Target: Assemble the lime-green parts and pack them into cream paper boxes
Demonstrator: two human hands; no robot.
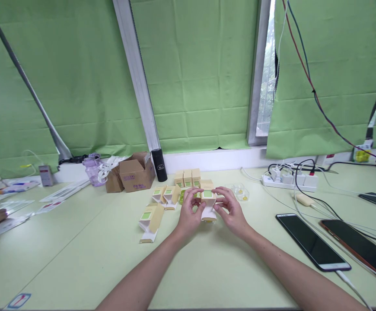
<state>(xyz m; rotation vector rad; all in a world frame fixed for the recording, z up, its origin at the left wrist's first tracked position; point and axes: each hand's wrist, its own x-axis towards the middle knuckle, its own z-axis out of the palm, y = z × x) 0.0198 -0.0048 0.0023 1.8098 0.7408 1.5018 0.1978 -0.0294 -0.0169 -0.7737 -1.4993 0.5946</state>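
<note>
Small tan cardboard box (208, 194) with green patch, pinched between left hand (189, 211) and right hand (230, 210) over the pale table (188, 278); rightward, clear plastic container (240, 191), yellow bits (244, 198) inside. Box contents: hidden from me.

one head camera looks down across the table (87, 263).

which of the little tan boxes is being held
The tan box between the left hand and right hand, with fingers of both on it; the other tan boxes stand to its left or behind it.
</note>
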